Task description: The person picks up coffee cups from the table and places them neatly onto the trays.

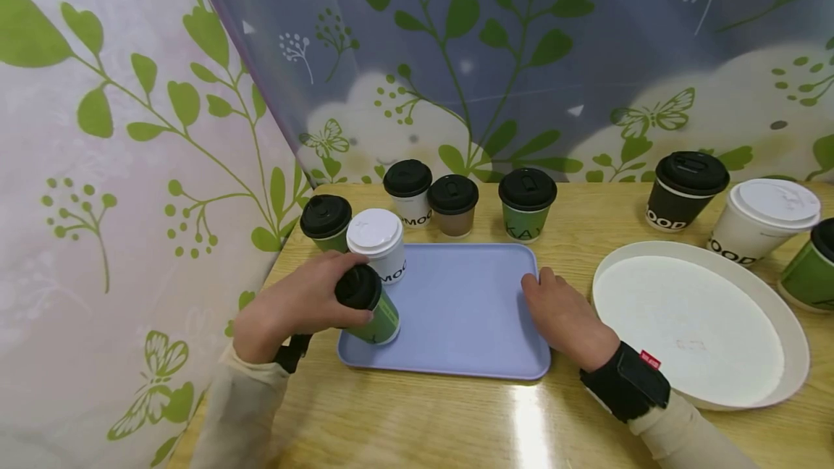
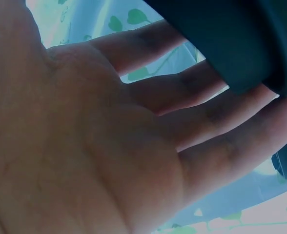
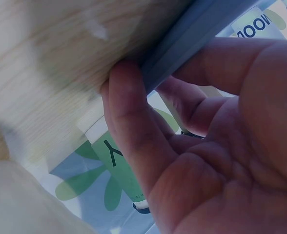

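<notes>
My left hand (image 1: 300, 299) grips a green paper cup (image 1: 386, 323) with a black lid, thumb and fingers around its upper part. The cup leans slightly over the left part of a lavender tray (image 1: 462, 310). Up close in the left wrist view, the fingers of the left hand (image 2: 114, 126) reach under a dark lid (image 2: 241, 44). On the tray's far right side, my right hand (image 1: 563, 317) pinches the edge. The right wrist view shows that hand's thumb and fingers on both sides of the tray edge (image 3: 182, 46). A white-lidded cup (image 1: 386, 259) stands at the tray's back left corner.
Behind the tray stand a green cup (image 1: 334, 241), a white cup (image 1: 412, 210), a brown cup (image 1: 454, 223) and another green cup (image 1: 523, 224), all black-lidded. At right are a round white tray (image 1: 606, 266), a black cup (image 1: 671, 205), a large white cup (image 1: 749, 237) and a green cup (image 1: 808, 277).
</notes>
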`<state>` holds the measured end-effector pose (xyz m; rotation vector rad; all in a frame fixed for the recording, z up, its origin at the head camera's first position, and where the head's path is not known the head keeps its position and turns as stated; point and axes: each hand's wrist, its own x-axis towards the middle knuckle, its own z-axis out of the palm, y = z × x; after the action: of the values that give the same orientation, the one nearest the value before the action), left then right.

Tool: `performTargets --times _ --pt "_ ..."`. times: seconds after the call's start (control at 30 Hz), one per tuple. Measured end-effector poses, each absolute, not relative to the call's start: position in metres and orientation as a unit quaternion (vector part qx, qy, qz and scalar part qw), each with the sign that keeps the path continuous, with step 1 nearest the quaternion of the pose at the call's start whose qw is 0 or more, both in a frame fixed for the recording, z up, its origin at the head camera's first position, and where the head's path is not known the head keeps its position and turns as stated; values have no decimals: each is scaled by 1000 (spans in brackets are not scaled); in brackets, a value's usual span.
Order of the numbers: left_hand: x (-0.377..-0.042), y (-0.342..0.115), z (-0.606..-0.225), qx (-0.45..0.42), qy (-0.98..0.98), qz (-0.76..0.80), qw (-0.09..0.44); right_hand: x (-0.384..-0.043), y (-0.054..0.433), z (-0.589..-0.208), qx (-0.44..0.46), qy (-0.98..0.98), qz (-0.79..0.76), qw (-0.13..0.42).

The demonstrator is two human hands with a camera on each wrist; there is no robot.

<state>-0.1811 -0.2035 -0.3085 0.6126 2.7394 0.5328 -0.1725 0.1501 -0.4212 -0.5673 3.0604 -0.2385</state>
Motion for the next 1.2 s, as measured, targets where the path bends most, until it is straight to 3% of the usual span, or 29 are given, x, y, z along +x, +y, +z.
performTargets --times 1.2 --pt "-178 -202 -307 203 949 186 155 -171 149 -421 -186 980 -71 4"
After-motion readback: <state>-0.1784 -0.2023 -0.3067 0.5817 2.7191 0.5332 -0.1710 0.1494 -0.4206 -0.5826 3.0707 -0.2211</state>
